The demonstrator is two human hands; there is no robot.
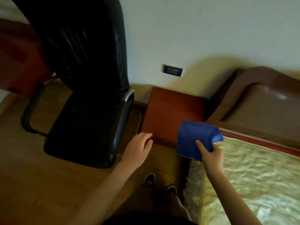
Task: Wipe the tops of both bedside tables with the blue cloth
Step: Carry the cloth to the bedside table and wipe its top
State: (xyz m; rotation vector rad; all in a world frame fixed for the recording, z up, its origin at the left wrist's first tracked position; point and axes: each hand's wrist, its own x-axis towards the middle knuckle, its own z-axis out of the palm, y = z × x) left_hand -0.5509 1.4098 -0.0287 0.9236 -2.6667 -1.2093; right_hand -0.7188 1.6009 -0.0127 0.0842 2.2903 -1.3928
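A reddish-brown bedside table stands against the wall between a chair and the bed. My right hand grips a folded blue cloth, held over the table's front right corner. Whether the cloth touches the wood I cannot tell. My left hand hovers at the table's front left corner with fingers loosely spread and nothing in it. Only this one bedside table is in view.
A black office chair stands close on the table's left. The bed with a gold cover and a brown headboard fills the right. A wall socket sits above the table. My shoes stand on the wooden floor.
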